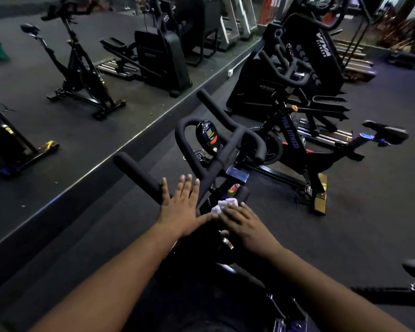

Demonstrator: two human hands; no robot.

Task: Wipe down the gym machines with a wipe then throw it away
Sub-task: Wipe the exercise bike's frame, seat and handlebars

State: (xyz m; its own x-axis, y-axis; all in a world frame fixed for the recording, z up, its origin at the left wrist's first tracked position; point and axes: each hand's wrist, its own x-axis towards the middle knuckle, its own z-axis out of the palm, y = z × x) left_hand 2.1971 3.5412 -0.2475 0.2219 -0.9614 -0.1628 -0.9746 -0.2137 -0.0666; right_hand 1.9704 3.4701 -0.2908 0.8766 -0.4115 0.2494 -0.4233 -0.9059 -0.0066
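A black spin bike stands right below me, its padded handlebars (216,149) reaching forward around a small console (209,136). My left hand (181,207) hovers flat with spread, straight fingers over the near end of the handlebar. My right hand (244,226) lies just beside it, its fingers over a crumpled white wipe (224,204) that it presses against the bike's frame below the handlebar stem. Only the wipe's front part shows beyond the fingertips.
A second spin bike (295,142) marked with purple lettering stands ahead on the right. A wall mirror (86,75) on the left reflects more bikes and steppers. A large black stepper machine (304,58) is behind. Dark rubber floor (369,224) spreads to the right.
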